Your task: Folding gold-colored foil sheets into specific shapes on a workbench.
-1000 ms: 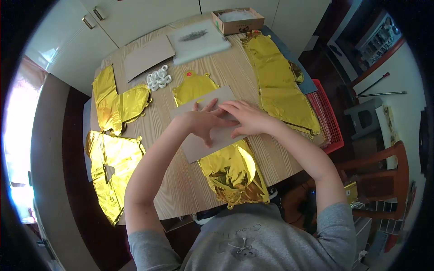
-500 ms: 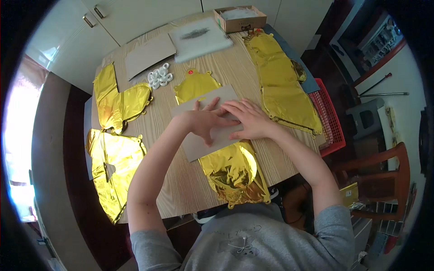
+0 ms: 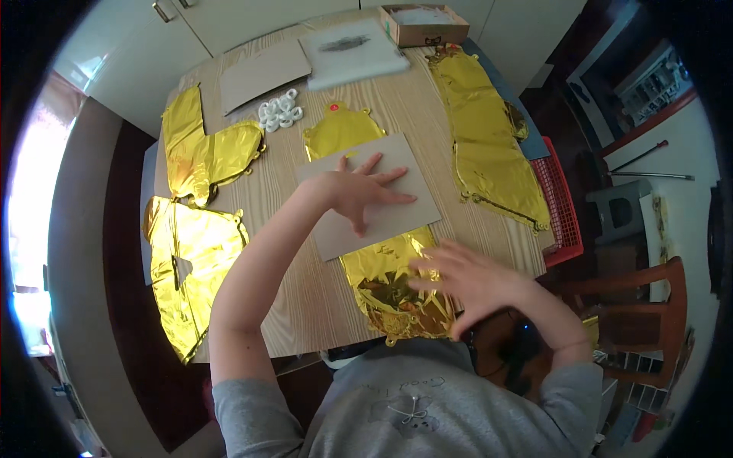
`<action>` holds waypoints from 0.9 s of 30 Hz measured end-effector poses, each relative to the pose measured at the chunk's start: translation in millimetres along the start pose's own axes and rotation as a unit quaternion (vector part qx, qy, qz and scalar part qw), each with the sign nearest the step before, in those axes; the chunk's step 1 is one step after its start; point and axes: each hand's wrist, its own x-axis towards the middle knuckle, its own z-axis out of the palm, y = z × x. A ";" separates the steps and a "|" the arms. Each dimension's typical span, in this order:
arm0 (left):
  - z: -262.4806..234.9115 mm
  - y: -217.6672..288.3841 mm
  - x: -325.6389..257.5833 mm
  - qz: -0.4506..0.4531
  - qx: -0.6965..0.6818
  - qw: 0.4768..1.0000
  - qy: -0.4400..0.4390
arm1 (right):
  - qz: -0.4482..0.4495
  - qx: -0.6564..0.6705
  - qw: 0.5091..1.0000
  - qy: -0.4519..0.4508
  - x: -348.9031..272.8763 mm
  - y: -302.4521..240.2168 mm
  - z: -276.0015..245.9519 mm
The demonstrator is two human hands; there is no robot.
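Note:
A grey cardboard sheet (image 3: 408, 172) lies across the middle of a gold foil balloon (image 3: 343, 130), whose far end and near end stick out from under it. My left hand (image 3: 370, 191) rests spread and flat on the sheet. Just above the crumpled near end of the balloon is my right hand (image 3: 477, 282), fingers apart and somewhat blurred, holding nothing; whether it touches the foil I cannot tell.
More gold foil balloons lie at the left (image 3: 198, 259) and at the right (image 3: 489, 137). Several white rings (image 3: 280, 111), another cardboard sheet (image 3: 263, 72), a white pad (image 3: 355, 57) and a cardboard box (image 3: 424, 32) stand farther back. A red basket (image 3: 565, 206) is beside the table.
My right hand has left the cardboard sheet and moved toward me, over the balloon's near end. My left hand stays on the sheet. The view has shifted slightly.

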 end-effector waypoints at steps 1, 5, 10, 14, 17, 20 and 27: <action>-0.7 0.5 0.9 0.005 0.005 1.000 0.002 | -0.005 -0.032 0.999 -0.014 -8.5 -8.6 7.3; 0.9 -0.5 1.2 -0.002 0.012 1.000 -0.004 | -0.038 -0.132 0.990 0.040 -26.0 -18.1 30.3; -0.5 1.8 -1.9 -0.007 0.008 1.000 -0.002 | -0.110 -0.129 0.950 0.262 -21.1 -13.8 46.4; -2.8 2.6 -3.8 -0.003 0.007 1.000 -0.007 | -0.109 -0.039 0.918 0.380 -2.6 -6.3 22.7; -10.3 9.7 -4.8 -0.003 0.027 1.000 -0.006 | -0.028 0.014 0.889 0.458 20.0 12.6 -12.1; 15.2 -14.2 12.3 -0.028 -0.174 0.983 0.056 | 0.066 0.054 0.865 0.494 61.3 44.7 -42.4; 126.7 -133.0 67.3 -0.042 -0.561 0.785 0.260 | 0.150 0.195 0.885 0.397 119.6 116.6 -38.9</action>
